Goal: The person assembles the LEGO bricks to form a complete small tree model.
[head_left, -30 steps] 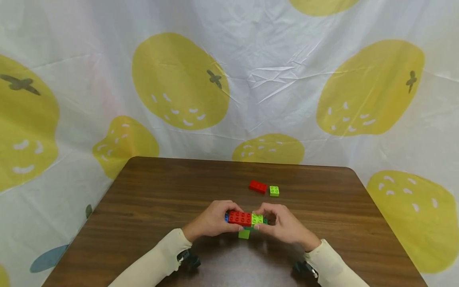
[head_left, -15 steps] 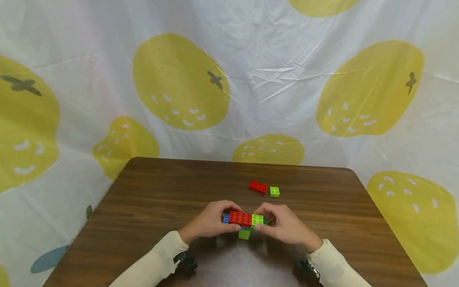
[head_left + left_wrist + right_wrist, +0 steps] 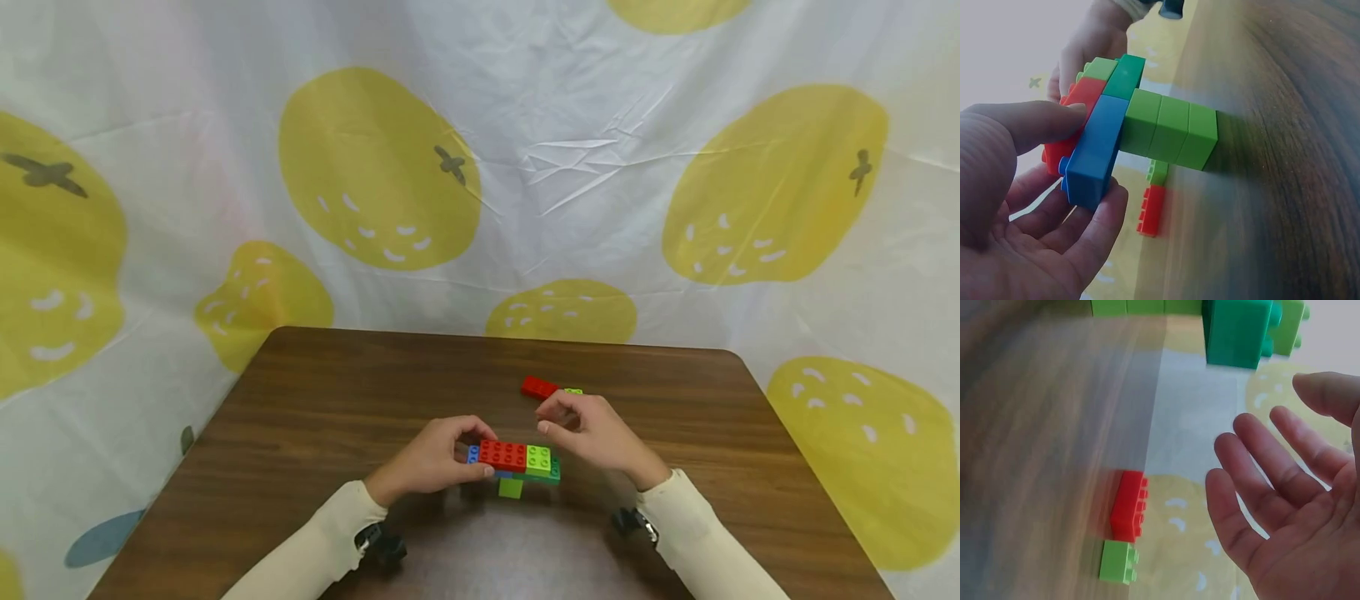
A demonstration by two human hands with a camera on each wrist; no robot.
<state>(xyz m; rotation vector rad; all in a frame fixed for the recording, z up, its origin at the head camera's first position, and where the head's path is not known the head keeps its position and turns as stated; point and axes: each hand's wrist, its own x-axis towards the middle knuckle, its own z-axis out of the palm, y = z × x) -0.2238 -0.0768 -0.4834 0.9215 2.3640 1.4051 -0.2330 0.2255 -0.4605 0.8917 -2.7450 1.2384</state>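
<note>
A toy brick structure stands on the table: a column of lime green bricks (image 3: 1169, 128) carries a blue brick (image 3: 1099, 147) and a green brick (image 3: 546, 478), topped by a red brick (image 3: 502, 455) and a small lime brick (image 3: 538, 458). My left hand (image 3: 431, 458) holds the structure's left end, thumb on the near side of the red brick, fingers at the far side. Beyond the structure's right end hovers my right hand (image 3: 600, 429), holding nothing. In the right wrist view its fingers are loosely bent, apart from the structure.
Farther back on the table (image 3: 390, 375) lie a loose red brick (image 3: 537, 387) and a loose lime brick (image 3: 573, 391), the latter partly hidden by my right hand in the head view. A curtain with yellow fruit prints (image 3: 378, 167) hangs behind the table.
My right hand has let go of the structure's right end and moved up and away, towards the loose bricks. My left hand has stayed at the left end, shifting slightly left.
</note>
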